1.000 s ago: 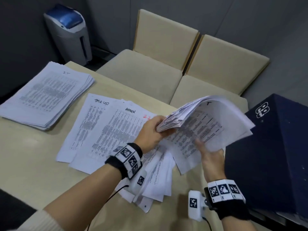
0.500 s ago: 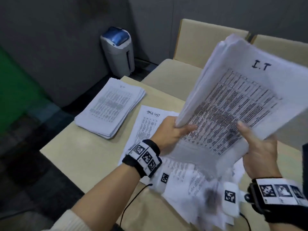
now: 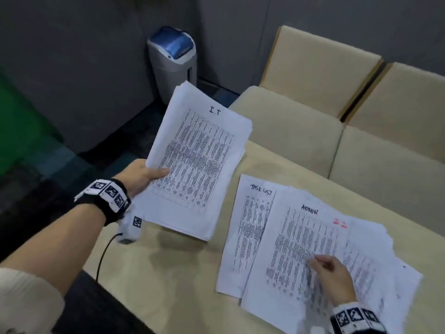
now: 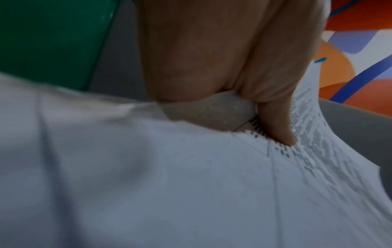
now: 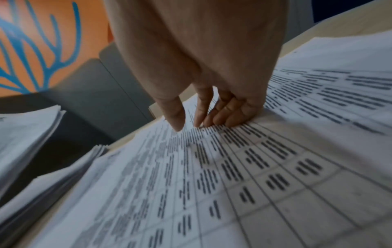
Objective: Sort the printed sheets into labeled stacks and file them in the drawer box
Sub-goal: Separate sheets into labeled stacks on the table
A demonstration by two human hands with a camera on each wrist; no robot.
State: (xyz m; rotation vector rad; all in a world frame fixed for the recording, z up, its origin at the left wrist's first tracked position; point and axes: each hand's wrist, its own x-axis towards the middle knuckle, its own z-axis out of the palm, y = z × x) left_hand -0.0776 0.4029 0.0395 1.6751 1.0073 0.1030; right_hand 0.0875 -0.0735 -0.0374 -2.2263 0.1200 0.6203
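My left hand [image 3: 154, 173] grips a thick bundle of printed sheets labeled "I.T" [image 3: 197, 160] by its left edge, thumb on top, and holds it tilted over the table's far left corner. The left wrist view shows the thumb [image 4: 275, 125] pressing on the bundle [image 4: 191, 184]. A "TASK LIST" sheet [image 3: 250, 232] and an "ADMIN" pile [image 3: 308, 237] lie overlapped on the table. My right hand [image 3: 330, 278] rests on the ADMIN pile with relaxed fingers, and its fingertips [image 5: 199, 124] touch the top ADMIN sheet [image 5: 233, 167]. The drawer box is out of view.
The beige table [image 3: 168, 273] has loose sheets [image 3: 375, 261] fanned out under and right of the ADMIN pile. Two cream chairs [image 3: 301, 92] stand behind the table. A grey bin with a blue lid [image 3: 172, 61] stands on the floor by the wall.
My right hand let go of the I.T bundle and dropped onto the ADMIN pile. My left hand alone carried the bundle left over the table's far corner.
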